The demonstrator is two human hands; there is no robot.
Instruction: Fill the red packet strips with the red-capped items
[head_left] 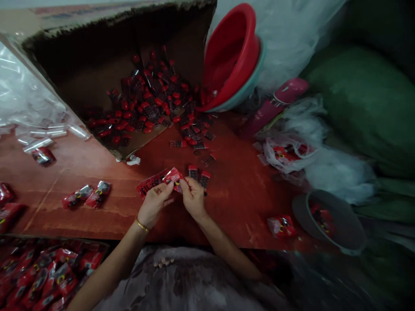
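Head view: a small red packet [173, 175] is pinched between the fingertips of the left hand [154, 201] and the right hand [193, 198], just above the red-brown table [240, 203]. Beside the left hand, a row of red-and-black pieces [148, 185] is laid; two red-topped dark pieces [204, 179] are placed by the right. Beyond, red-and-dark pieces are heaped in a tipped cardboard box [76, 90], with a red basin [248, 28] propped alongside.
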